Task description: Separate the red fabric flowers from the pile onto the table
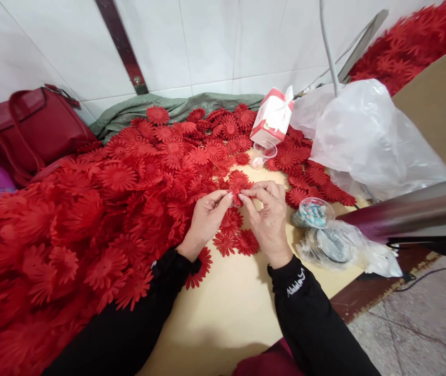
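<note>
Between my two hands is a red fabric flower, pinched at its lower edge by thumb and fingertips from both sides. My left hand is closed on its left part; my right hand pinches it from the right. What lies right under the fingertips is hidden. Several loose red flower pieces rest on the pale tabletop just below the hands. A large heap of the same red flowers covers the table to the left and behind.
A tissue box and a small clear cup stand behind my hands. To the right are a tub of blue-and-white bits, a plastic-wrapped round container, a shiny metal cylinder and a plastic bag. A red handbag sits far left.
</note>
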Available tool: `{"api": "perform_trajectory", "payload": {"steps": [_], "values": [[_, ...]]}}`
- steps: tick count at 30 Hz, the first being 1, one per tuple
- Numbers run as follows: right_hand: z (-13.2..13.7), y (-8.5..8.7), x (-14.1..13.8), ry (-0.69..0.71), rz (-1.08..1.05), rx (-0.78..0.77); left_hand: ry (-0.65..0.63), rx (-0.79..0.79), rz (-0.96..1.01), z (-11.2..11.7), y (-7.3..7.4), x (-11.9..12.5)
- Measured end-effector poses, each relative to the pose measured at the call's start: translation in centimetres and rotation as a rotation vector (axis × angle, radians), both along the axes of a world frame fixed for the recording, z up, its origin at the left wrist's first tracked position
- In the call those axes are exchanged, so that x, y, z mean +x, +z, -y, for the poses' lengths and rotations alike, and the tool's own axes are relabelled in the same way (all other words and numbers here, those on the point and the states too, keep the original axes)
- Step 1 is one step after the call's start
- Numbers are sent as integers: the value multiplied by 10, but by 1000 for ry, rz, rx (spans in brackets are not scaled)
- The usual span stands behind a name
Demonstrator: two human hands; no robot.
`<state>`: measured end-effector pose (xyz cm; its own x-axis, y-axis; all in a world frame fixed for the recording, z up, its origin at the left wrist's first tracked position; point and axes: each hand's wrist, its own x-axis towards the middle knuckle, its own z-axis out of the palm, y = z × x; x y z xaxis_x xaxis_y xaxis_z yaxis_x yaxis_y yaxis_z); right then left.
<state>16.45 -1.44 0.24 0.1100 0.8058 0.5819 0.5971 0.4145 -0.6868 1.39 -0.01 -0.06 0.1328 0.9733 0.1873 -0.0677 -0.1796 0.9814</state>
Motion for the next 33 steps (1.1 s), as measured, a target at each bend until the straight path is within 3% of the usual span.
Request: {"api": "perform_trajectory", "payload": {"steps": [4,9,12,15,22,27,33], "values": [[0,3,1,30,-67,-34,-38,-26,-1,-1,1,-1],[-2,1,1,102,-301,-132,-39,-38,-18,-1,1,0],[-5,-4,0,146,-538,-188,39,-26,-19,-3,-4,-1],[-8,-6,0,140,-776,-195,151,-52,99,-7,-12,-2],[-8,0,-1,185,-890,-280,285,-90,323,-13,-20,-1],[-6,3,-3,273,-1145,-393,293,-87,343,-14,-21,-2],[-7,4,-4,216,-1317,-520,290,-82,359,-14,-21,-2]]}}
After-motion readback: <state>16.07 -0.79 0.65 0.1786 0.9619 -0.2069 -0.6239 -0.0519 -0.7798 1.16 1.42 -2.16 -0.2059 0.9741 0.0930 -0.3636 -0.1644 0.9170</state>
